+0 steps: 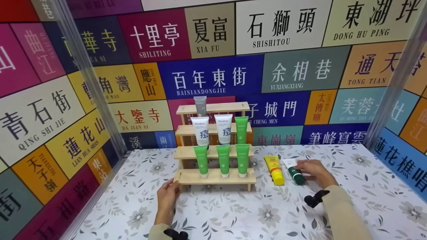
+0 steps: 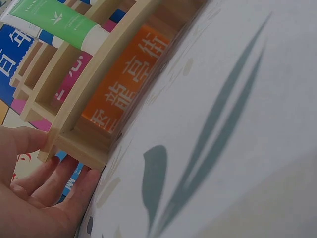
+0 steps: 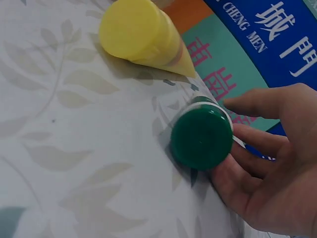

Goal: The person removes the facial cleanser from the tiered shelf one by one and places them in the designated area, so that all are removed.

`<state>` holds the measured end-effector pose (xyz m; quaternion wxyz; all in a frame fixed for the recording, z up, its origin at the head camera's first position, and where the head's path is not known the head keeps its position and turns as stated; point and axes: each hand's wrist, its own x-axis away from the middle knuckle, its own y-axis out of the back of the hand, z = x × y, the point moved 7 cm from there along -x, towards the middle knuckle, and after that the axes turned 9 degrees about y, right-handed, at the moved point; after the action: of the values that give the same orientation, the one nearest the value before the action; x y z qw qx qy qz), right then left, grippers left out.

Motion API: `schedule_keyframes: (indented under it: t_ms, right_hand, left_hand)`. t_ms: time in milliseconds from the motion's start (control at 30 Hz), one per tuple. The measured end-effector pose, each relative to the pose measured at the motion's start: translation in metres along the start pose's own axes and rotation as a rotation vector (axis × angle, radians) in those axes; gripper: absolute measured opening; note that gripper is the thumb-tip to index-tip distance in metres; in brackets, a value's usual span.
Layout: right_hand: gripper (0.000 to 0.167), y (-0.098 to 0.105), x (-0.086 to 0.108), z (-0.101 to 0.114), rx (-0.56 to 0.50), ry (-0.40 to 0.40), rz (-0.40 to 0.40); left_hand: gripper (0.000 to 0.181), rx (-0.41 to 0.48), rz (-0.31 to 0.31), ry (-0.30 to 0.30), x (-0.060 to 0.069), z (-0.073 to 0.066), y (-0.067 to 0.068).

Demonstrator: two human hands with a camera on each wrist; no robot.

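A stepped wooden display rack (image 1: pixel 217 176) stands on the table, its lower left corner held by my left hand (image 1: pixel 167 196). In the left wrist view, the thumb lies over the board's end and the fingers curl below. Three green tubes (image 1: pixel 223 161) stand cap-down on the bottom step. Higher up are two white tubes (image 1: pixel 223 130), another green tube (image 1: pixel 241 130) and a grey tube (image 1: pixel 200 106). To the right, my right hand (image 1: pixel 315 171) grips a white tube with a dark green lower part (image 1: pixel 295 173), lying on the table. Its green cap (image 3: pixel 202 139) faces the wrist camera.
A yellow tube (image 1: pixel 275 171) lies between the rack and my right hand. The table (image 1: pixel 267 213) has a floral cloth. Behind it rises a wall of coloured sign panels (image 1: pixel 213 76), with clear upright edges (image 1: pixel 90 73) at the corners.
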<state>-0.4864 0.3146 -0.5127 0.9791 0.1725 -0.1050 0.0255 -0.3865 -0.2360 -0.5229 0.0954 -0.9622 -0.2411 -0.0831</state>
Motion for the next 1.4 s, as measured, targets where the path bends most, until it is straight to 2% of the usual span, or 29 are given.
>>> schedule_keyframes:
  t_ms: [200, 767, 1067, 1300, 1400]
  right_hand:
    - [0.074, -0.001, 0.007, -0.001, 0.005, 0.003, 0.052]
    - [0.075, -0.005, 0.004, 0.0, 0.02, 0.065, 0.025]
    - [0.072, -0.008, -0.001, -0.001, 0.039, 0.073, 0.027]
    - [0.068, -0.01, 0.002, 0.005, 0.05, 0.082, 0.026]
    - [0.067, -0.01, 0.003, 0.016, 0.091, 0.092, 0.004]
  left_hand:
    - [0.045, -0.003, 0.005, 0.005, -0.001, 0.0, 0.001]
    - [0.045, -0.068, -0.004, 0.001, 0.001, 0.0, 0.001]
    - [0.045, -0.041, 0.01, 0.002, 0.001, 0.0, 0.001]
    - [0.047, -0.046, 0.012, 0.014, 0.003, -0.001, 0.0]
    - [0.047, -0.047, 0.009, 0.015, 0.003, -0.001, 0.001]
